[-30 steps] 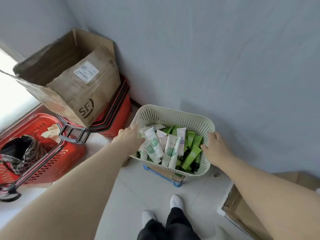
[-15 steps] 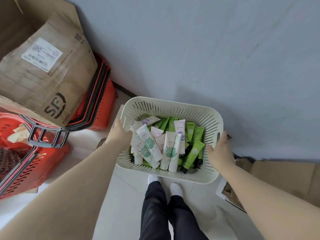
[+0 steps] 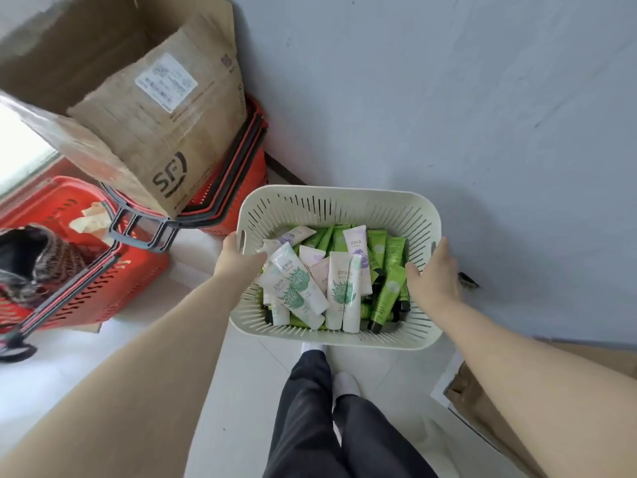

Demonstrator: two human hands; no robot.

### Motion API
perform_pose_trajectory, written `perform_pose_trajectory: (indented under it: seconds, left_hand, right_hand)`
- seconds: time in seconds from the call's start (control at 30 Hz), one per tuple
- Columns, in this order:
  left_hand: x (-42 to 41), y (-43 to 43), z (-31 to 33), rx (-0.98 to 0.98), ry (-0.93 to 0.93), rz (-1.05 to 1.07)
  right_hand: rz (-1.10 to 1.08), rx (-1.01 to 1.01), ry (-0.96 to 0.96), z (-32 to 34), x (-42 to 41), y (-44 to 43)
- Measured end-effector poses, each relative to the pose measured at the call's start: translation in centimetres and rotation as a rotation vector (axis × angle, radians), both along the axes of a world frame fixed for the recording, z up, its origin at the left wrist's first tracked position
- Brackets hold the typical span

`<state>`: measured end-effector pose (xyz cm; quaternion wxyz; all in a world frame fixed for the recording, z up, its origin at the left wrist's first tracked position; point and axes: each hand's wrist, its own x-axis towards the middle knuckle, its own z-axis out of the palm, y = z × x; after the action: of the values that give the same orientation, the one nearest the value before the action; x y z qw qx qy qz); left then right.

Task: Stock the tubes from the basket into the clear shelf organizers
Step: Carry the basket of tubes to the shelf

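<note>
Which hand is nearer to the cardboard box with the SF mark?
Left. The left hand holds the basket's left rim, just below and right of the box; the right hand holds the opposite rim, farther away.

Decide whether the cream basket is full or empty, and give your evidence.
Partly full: white and green tubes lie heaped in the basket, well below its rim.
</note>
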<state>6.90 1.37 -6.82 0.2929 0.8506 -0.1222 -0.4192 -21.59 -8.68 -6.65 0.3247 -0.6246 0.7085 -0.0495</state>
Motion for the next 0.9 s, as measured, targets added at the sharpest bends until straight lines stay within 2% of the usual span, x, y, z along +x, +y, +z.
perform_pose_trajectory:
  seconds: [0.1, 0.37, 0.47, 0.53, 0.67, 0.9]
  left_hand:
    - [0.0, 4.3, 1.8, -0.029, -0.025, 0.083]
    - [-2.0, 21.3, 7.4, -0.109, -0.031, 0.549]
    - [-3.6, 28.6, 8.4, -0.08, -0.02, 0.706]
    - [-4.8, 33.7, 8.7, -0.049, -0.024, 0.813]
    - [-8.0, 44.4, 8.8, -0.053, -0.063, 1.027]
    - [-16.2, 63.8, 8.2, -0.107, -0.062, 1.353]
  right_hand:
    - [0.121, -0.004, 0.008, 1.2, 1.5, 0.9]
    - [0.565, -0.042, -0.029, 5.4, 8.5, 8.4]
    - [0.699, -0.006, -0.068, 6.4, 11.8, 13.0]
    - [0.812, 0.024, -0.092, 6.9, 13.6, 16.5]
    - [1.033, 0.02, -0.021, 8.0, 16.3, 25.3]
    - [1.309, 0.05, -0.017, 9.0, 17.3, 44.9]
